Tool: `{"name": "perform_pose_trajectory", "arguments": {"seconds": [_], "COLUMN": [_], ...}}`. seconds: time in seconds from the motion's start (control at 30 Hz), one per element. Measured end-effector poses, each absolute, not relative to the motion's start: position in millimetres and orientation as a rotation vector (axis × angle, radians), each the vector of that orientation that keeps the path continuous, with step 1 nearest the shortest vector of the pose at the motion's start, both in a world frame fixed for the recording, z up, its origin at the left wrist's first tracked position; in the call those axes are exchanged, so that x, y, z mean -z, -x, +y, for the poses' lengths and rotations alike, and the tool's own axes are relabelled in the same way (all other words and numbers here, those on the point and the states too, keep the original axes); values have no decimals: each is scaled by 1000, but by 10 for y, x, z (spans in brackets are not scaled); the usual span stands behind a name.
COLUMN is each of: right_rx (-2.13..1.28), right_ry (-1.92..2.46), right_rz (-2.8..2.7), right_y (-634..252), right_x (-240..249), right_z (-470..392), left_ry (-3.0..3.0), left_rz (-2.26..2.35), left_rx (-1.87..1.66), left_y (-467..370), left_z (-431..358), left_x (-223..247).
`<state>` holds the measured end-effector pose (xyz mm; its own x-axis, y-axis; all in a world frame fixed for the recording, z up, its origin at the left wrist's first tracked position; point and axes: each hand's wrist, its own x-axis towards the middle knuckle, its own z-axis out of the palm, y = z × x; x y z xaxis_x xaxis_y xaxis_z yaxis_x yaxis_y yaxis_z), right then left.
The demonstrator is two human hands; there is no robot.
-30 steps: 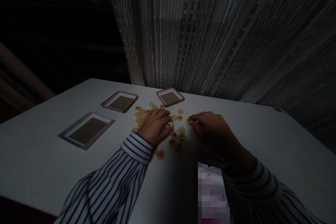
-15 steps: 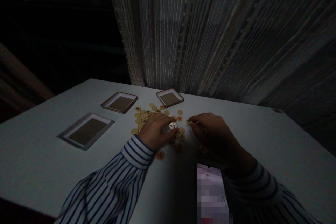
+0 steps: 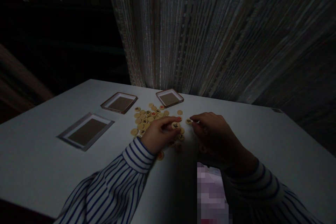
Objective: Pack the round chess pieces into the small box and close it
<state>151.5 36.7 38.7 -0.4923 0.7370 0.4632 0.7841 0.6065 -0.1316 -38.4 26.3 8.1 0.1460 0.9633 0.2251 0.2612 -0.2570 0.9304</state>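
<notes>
Between the thumb and forefinger of my left hand (image 3: 160, 131) is a round xiangqi piece (image 3: 175, 126) with a black character facing up. My right hand (image 3: 211, 129) pinches a second xiangqi piece (image 3: 188, 121), also marked in black, just to the right of the first. Beside and partly under my left hand spreads a loose pile of xiangqi pieces (image 3: 143, 117), some with black or red characters, others with plain faces. A red-marked piece (image 3: 160, 155) lies near my left wrist, partly covered by it.
Three shallow box parts, a grey-rimmed one (image 3: 85, 131) at left and brown-rimmed ones (image 3: 119, 103) (image 3: 169, 98) behind the pile, rest on the white table (image 3: 262, 140). A lit phone (image 3: 212, 196) lies close in front. A striped curtain (image 3: 170, 31) hangs behind the table.
My left hand has shifted slightly right with its piece, which looks less bright now. More of the pile shows behind that hand. My right hand has hardly moved.
</notes>
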Motion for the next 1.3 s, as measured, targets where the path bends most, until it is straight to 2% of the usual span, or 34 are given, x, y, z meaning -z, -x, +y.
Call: {"name": "perform_pose_trajectory", "arguments": {"seconds": [0.27,0.7,1.0,1.3], "right_rx": [173,160,146,-41], "right_ry": [1202,1220,1194,1076], "right_rz": [-2308,-2287,-2340,-2411], "right_y": [-1523,-1550,-1538,-1499], "right_x": [-438,-472,-445,-426], "right_z": [333,345,353,308], "left_ry": [-1175,-1176,-1055,-1067], "left_rz": [985,975,858,982], "left_rx": [-1081,-1033,-1124,-1118], "left_y": [358,334,287,307], "left_z": [273,238,258,260], "left_x": [-72,-97,-69,-102]}}
